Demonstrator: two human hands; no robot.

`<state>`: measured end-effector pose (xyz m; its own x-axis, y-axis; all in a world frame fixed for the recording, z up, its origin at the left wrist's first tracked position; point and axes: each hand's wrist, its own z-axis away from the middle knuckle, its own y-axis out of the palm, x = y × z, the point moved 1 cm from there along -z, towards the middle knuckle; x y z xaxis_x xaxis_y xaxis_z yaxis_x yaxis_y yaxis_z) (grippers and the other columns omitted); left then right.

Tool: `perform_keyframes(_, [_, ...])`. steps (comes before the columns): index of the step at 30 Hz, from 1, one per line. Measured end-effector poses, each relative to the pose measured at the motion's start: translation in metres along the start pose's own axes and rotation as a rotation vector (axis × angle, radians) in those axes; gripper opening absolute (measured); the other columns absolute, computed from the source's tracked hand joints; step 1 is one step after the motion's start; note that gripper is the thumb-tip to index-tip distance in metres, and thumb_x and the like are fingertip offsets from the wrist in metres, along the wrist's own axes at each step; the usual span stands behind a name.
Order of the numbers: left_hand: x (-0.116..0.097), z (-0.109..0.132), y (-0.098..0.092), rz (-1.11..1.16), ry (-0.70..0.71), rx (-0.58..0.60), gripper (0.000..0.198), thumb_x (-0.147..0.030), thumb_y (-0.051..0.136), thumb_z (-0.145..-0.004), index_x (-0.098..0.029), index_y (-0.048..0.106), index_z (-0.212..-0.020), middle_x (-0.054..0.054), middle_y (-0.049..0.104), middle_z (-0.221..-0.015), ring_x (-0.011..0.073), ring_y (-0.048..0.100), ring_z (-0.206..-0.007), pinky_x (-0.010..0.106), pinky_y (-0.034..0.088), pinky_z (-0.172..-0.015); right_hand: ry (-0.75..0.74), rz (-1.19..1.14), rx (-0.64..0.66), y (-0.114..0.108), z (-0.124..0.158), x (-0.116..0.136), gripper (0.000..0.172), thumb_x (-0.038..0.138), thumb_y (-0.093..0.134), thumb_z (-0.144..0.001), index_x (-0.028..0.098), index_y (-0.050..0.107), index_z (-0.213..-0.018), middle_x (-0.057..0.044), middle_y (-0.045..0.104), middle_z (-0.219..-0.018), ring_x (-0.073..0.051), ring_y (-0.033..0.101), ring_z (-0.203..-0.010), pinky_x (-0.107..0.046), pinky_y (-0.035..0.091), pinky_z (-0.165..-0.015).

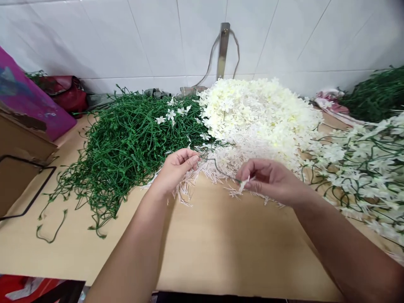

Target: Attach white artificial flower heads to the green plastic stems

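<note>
A thin green stem stretches between both hands above the tabletop. One end of it is pinched by my left hand, with fingers closed. My right hand is closed on a white flower at the stem's other end. Behind my left hand lies a big heap of green stems. White flower heads are piled behind my right hand, and short pale stamens are scattered in front of that pile.
Flowers on stems lie at the right, with more green stems behind them. A cardboard box, a black wire frame and a red bag stand left. A tiled wall closes off the back.
</note>
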<state>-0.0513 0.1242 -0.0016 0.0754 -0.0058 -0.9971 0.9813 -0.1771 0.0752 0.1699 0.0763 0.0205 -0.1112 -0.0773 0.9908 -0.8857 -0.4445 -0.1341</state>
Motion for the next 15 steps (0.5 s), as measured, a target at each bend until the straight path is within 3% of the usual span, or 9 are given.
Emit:
perform_keyframes(3, [-0.002, 0.003, 0.005, 0.155, -0.046, 0.078, 0.022, -0.031, 0.072, -0.061, -0.015, 0.058, -0.069, -0.003, 0.056, -0.057, 0.0076, 0.049, -0.055, 0.019, 0.038, -0.055, 0.075, 0.002, 0.088, 0.021, 0.026, -0.010, 0.014, 0.029, 0.060, -0.076, 0.018, 0.053, -0.074, 0.000, 0.055, -0.067, -0.010, 0.052, -0.060, -0.022, 0.043, -0.053])
perform_keyframes(6, [-0.002, 0.009, 0.014, 0.188, -0.062, 0.182, 0.018, -0.026, 0.069, -0.064, -0.014, 0.057, -0.068, 0.000, 0.060, -0.064, 0.0090, 0.054, -0.062, 0.020, 0.041, -0.061, 0.078, 0.191, 0.155, 0.034, 0.043, -0.016, 0.002, 0.018, 0.056, -0.077, 0.019, 0.054, -0.076, -0.001, 0.058, -0.070, -0.012, 0.055, -0.065, -0.023, 0.045, -0.058])
perform_keyframes(8, [-0.002, 0.012, 0.018, 0.177, -0.086, 0.293, 0.015, -0.024, 0.066, -0.067, -0.014, 0.055, -0.067, 0.003, 0.063, -0.071, 0.0105, 0.057, -0.067, 0.021, 0.041, -0.062, 0.040, 0.384, 0.180, 0.032, 0.045, -0.014, 0.012, 0.009, 0.051, -0.077, 0.019, 0.057, -0.078, -0.002, 0.062, -0.074, -0.014, 0.057, -0.070, -0.025, 0.046, -0.062])
perform_keyframes(11, [0.001, 0.015, 0.020, 0.164, -0.157, 0.432, 0.014, -0.021, 0.063, -0.069, -0.014, 0.050, -0.066, 0.003, 0.064, -0.070, 0.0118, 0.059, -0.067, 0.021, 0.041, -0.058, -0.023, 0.594, 0.079, 0.020, 0.033, -0.008, 0.023, 0.003, 0.044, -0.076, 0.019, 0.059, -0.080, -0.004, 0.064, -0.077, -0.015, 0.058, -0.071, -0.027, 0.045, -0.064])
perform_keyframes(15, [0.005, 0.014, 0.025, 0.097, -0.247, 0.486, 0.014, -0.020, 0.061, -0.070, -0.015, 0.048, -0.069, 0.000, 0.061, -0.059, 0.0097, 0.058, -0.056, 0.019, 0.039, -0.051, -0.091, 0.874, -0.149, 0.011, 0.002, -0.017, 0.016, 0.008, 0.047, -0.077, 0.014, 0.061, -0.082, -0.011, 0.062, -0.084, -0.021, 0.057, -0.077, -0.035, 0.045, -0.069])
